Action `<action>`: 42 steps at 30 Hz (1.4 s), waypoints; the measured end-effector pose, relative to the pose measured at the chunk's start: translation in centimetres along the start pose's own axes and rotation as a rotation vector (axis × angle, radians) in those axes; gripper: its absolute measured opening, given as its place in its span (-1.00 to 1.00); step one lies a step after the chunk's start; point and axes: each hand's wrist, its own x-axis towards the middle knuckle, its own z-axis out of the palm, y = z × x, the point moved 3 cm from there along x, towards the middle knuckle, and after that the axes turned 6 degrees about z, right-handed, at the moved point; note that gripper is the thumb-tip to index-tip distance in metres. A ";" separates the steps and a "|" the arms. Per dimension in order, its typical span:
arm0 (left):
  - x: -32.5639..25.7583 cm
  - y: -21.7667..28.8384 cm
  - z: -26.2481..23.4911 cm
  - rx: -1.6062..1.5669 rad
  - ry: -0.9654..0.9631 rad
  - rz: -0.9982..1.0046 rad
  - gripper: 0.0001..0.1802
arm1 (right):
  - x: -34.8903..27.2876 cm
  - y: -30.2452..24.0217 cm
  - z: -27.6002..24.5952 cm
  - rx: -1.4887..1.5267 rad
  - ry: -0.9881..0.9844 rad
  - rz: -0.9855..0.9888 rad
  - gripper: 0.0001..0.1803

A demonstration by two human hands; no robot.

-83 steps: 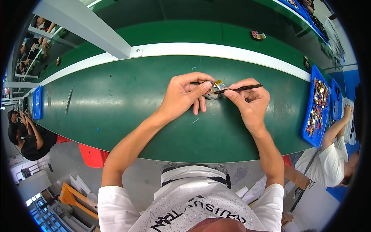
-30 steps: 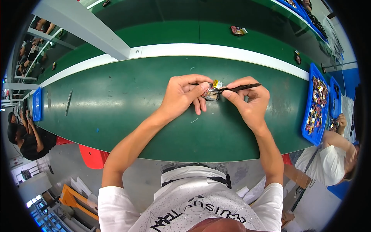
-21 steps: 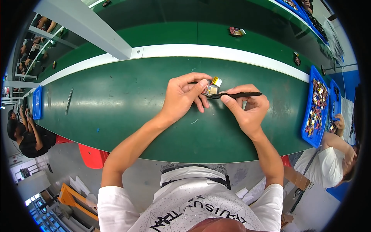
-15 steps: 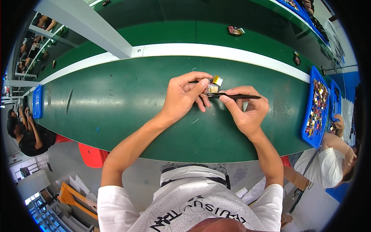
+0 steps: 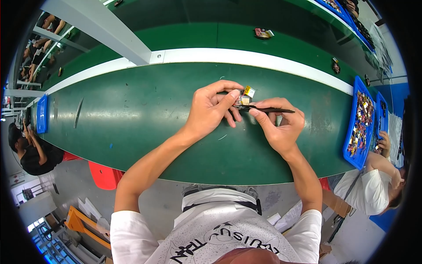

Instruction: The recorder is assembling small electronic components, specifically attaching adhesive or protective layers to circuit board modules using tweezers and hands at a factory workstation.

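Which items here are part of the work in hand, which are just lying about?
In hand:
- left hand pinching small part with yellow tag
- right hand holding black tweezers at the part

Lying about:
- blue tray of small parts, right
- small blue tray, far left
- loose dark item on the far belt

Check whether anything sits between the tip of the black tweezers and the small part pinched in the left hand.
Nothing visible does. The left hand pinches the small part with the yellow tab above the green table, and the black tweezers in the right hand already reach its lower edge. Actual contact is too small to tell.
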 end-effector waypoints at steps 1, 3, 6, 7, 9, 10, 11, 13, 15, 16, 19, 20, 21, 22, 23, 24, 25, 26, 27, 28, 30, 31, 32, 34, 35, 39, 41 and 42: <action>0.0 0.1 0.0 0.000 -0.004 -0.006 -0.71 | 0.0 0.0 0.0 0.000 -0.001 0.001 -0.82; 0.0 0.1 0.1 0.000 -0.010 -0.014 -0.71 | -0.1 0.1 0.0 0.014 -0.002 -0.003 -0.83; 0.0 -0.1 0.1 0.009 -0.030 -0.017 -0.70 | 0.0 0.0 -0.1 0.019 -0.017 -0.023 -0.84; 0.0 -0.2 0.0 0.023 -0.032 -0.032 -0.70 | 0.1 0.0 -0.1 0.015 -0.014 -0.022 -0.84; 0.0 -0.2 -0.2 0.036 -0.037 -0.047 -0.70 | 0.2 -0.1 -0.1 -0.002 -0.052 -0.071 -0.84; 0.1 -0.2 -0.2 0.032 -0.049 -0.044 -0.70 | 0.2 -0.1 -0.1 -0.005 -0.050 -0.071 -0.84; 0.1 -0.2 -0.2 0.028 -0.061 -0.041 -0.70 | 0.2 -0.2 -0.1 0.003 -0.057 -0.083 -0.84; 0.1 0.1 0.0 0.041 -0.074 -0.040 -0.70 | 0.2 -0.5 -0.1 0.014 -0.064 -0.095 -0.83; 0.1 0.1 0.1 0.055 -0.088 -0.038 -0.70 | 0.3 -0.7 -0.2 0.002 -0.062 -0.124 -0.81; 0.1 0.0 0.1 0.053 -0.081 -0.026 -0.69 | 0.3 -0.7 -0.1 0.002 -0.061 -0.125 -0.81; -0.1 0.0 0.2 0.066 -0.065 -0.031 -0.69 | 0.2 -0.7 0.1 -0.028 -0.054 -0.201 -0.81; -0.1 0.0 0.2 0.080 -0.055 -0.049 -0.69 | 0.2 -0.7 0.2 -0.054 -0.069 -0.241 -0.80; -0.2 0.0 0.3 0.080 -0.056 -0.049 -0.69 | 0.1 -0.7 0.3 -0.080 -0.083 -0.280 -0.80; -0.2 -0.1 0.3 0.099 -0.047 -0.061 -0.70 | 0.1 -0.7 0.3 -0.081 -0.083 -0.280 -0.80; -0.2 -0.1 0.3 0.118 -0.038 -0.072 -0.71 | 0.0 -0.7 0.3 -0.114 -0.089 -0.290 -0.80; -0.2 -0.1 0.3 0.118 -0.037 -0.071 -0.71 | -0.1 -0.7 0.3 -0.146 -0.097 -0.300 -0.79; -0.2 -0.1 0.3 0.141 -0.037 -0.068 -0.72 | 0.0 -0.7 0.3 -0.145 -0.098 -0.301 -0.79; -0.2 0.0 0.3 0.163 -0.037 -0.064 -0.73 | 0.0 -0.8 0.4 -0.153 -0.103 -0.317 -0.80; -0.2 0.0 0.3 0.164 -0.036 -0.063 -0.73 | 0.0 -0.9 0.4 -0.161 -0.108 -0.334 -0.81; -0.2 0.0 0.3 0.164 -0.032 -0.068 -0.74 | 0.0 -0.9 0.5 -0.160 -0.109 -0.336 -0.81; -0.2 -0.1 0.3 0.164 -0.031 -0.070 -0.75 | 0.0 -0.8 0.5 -0.153 -0.101 -0.314 -0.79; -0.1 -0.1 0.4 0.174 -0.030 -0.074 -0.76 | -0.1 -0.7 0.5 -0.154 -0.099 -0.316 -0.79; 0.0 -0.2 0.4 0.183 -0.029 -0.077 -0.77 | -0.1 -0.7 0.6 -0.145 -0.094 -0.314 -0.79; 0.0 -0.2 0.4 0.216 -0.024 -0.076 -0.78 | 0.0 -0.7 0.5 -0.133 -0.085 -0.315 -0.79; 0.2 -0.2 0.5 0.247 -0.018 -0.077 -0.78 | 0.3 -0.6 0.5 -0.142 -0.096 -0.308 -0.80; 2.5 0.2 -0.3 0.202 0.071 -0.046 -0.82 | 0.8 -0.1 -0.3 -0.086 0.017 -0.188 -0.81; 5.1 1.6 -1.4 0.231 0.195 0.005 -0.80 | 0.9 0.5 -0.6 -0.054 0.092 -0.188 -0.81; 7.2 2.0 -2.6 0.322 0.231 0.068 -0.78 | 1.0 1.0 -0.8 -0.053 0.136 -0.155 -0.81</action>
